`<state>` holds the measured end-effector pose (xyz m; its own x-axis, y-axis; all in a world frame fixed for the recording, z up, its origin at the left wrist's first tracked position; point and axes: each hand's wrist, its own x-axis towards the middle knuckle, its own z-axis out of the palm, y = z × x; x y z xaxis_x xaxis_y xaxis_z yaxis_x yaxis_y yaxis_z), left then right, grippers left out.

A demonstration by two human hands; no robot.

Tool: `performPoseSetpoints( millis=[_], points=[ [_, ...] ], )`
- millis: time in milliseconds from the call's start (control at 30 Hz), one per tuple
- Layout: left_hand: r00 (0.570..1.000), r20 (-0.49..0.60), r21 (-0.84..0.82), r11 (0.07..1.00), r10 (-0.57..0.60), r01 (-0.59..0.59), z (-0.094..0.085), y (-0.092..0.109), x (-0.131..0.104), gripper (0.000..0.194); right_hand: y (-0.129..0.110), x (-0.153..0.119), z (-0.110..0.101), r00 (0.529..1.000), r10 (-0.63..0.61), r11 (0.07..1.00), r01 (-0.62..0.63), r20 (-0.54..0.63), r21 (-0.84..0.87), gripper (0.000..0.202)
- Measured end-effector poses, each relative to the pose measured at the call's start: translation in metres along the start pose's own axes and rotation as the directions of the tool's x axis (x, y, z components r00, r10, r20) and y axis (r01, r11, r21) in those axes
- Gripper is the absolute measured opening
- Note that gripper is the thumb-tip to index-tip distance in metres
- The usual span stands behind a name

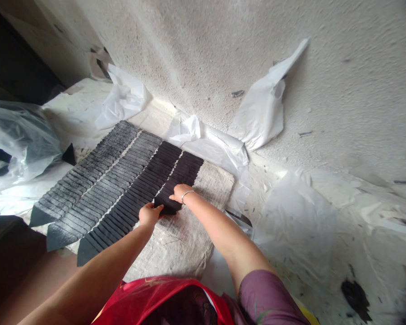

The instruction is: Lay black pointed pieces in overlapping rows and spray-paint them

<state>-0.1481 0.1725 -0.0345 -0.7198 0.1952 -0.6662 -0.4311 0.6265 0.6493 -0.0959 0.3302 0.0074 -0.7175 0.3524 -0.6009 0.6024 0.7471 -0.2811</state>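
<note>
Dark, flat pieces with pointed ends overlap in long rows on a coarse pale cloth-covered board (176, 246). The two left rows, including the outer row (88, 167), look greyish and dusty; the third row (135, 194) and the shorter fourth row (189, 169) are deep black. At the near end of the fourth row, my left hand (149, 214) pinches the left edge of a black flat piece (169, 206). My right hand (182, 193) is bent over the same piece's upper right side, fingers closed against it. Its fingertips are partly hidden, and the material is unclear.
Behind the board rises a rough plastered wall (196, 58), with white plastic sheeting (264, 108) along its foot. A clear plastic bag (23, 135) with dark contents stands at the left. Dark scraps, including one (356, 295), lie at the lower right.
</note>
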Motion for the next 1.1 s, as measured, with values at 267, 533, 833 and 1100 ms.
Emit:
performPoseSetpoints(
  millis=[267,533,833,1100],
  points=[
    [1.0,0.005,-0.01,1.0,0.002,-0.002,-0.0003,-0.0039,0.0032,0.022,-0.0053,-0.0003,0.0012,0.999,0.05,0.999,-0.05,-0.022,-0.008,0.037],
    [1.0,-0.002,-0.005,1.0,0.011,-0.011,0.0002,-0.0071,0.0062,0.022,-0.0023,0.0005,0.0028,1.0,0.009,1.0,-0.01,-0.024,-0.018,0.042],
    [1.0,0.012,-0.006,1.0,0.007,-0.007,0.0001,-0.0066,0.0054,0.021,-0.0038,0.0021,0.005,0.999,0.03,0.999,-0.031,-0.037,-0.025,0.042],
    [1.0,0.024,0.016,1.0,0.019,-0.019,-0.0011,-0.0043,0.0017,0.022,-0.0049,0.0024,0.0061,0.998,0.039,0.999,-0.04,-0.046,-0.026,0.043]
  ],
)
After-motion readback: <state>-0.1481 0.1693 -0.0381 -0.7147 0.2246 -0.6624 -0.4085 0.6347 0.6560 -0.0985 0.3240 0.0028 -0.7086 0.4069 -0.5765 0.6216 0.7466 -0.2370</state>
